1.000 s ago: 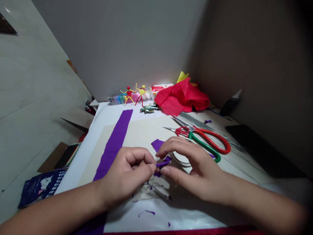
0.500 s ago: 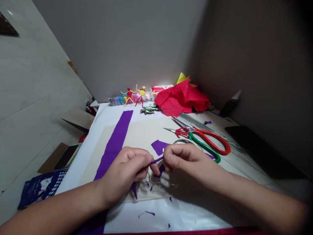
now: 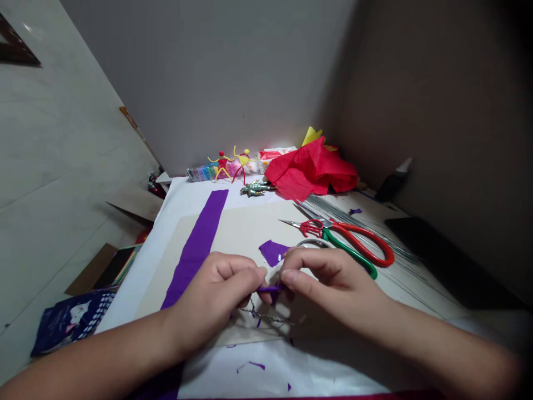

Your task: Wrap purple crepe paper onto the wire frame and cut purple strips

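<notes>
My left hand (image 3: 219,294) and my right hand (image 3: 328,278) meet over the table, both pinching a small twisted piece of purple crepe paper (image 3: 268,289) wound round a thin wire (image 3: 266,316) that trails down below my fingers. A long purple crepe strip (image 3: 200,239) lies on the beige cardboard sheet (image 3: 245,228) to the left of my left hand. A small purple scrap (image 3: 272,251) rests just beyond my fingers. A tape roll (image 3: 310,243) peeks out behind my right hand.
Red and green scissors (image 3: 353,241) lie right of my hands, beside a bundle of thin wires (image 3: 366,228). Red crepe paper (image 3: 312,169), pipe-cleaner figures (image 3: 231,161) and a dark bottle (image 3: 393,180) stand at the back. A blue packet (image 3: 70,322) lies at the left.
My hands went on twisting the purple paper round the wire. The right fingers curled in, then reopened slightly, and the twisted piece now lies level between both pinches.
</notes>
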`<state>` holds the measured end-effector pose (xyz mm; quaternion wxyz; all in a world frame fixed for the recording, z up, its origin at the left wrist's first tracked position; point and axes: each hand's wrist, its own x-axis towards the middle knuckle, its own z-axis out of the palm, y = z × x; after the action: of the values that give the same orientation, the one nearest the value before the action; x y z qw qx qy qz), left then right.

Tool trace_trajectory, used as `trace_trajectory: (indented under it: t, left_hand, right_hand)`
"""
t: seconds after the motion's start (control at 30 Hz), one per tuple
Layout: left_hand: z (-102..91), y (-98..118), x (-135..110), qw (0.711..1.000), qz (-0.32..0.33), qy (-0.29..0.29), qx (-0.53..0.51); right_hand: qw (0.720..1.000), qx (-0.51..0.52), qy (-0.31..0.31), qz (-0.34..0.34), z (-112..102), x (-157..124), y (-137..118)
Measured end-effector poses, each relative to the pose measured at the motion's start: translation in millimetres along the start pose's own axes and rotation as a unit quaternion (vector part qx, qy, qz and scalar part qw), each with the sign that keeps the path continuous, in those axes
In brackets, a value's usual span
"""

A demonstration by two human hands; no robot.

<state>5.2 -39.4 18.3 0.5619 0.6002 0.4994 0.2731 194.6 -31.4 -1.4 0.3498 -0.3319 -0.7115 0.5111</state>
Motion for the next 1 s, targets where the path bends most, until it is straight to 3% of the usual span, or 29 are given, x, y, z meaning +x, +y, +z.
trace_trajectory:
  t: [0.47,0.8,0.9,1.0]
  left_hand:
    - [-6.0,-7.0,4.4,0.994,-0.016,-0.058,-0.094]
    - [-4.4,-8.4,7.5,0.995,0.010,-0.056,-0.087]
    - [-5.2,-8.4,9.3,0.997,0.037,-0.019,-0.070]
    - [-6.2,-10.0,10.1,0.998,0.049,0.006,-0.049]
  right_hand:
    - [0.999,0.020,0.021,0.017,-0.2,3.0,4.6]
    - [0.978,-0.116,0.084,-0.152,4.4,1.3,3.5]
    - [0.980,-0.108,0.093,-0.140,4.3,2.4,2.4]
    - [0.987,-0.100,0.097,-0.078,1.8,3.9,1.8]
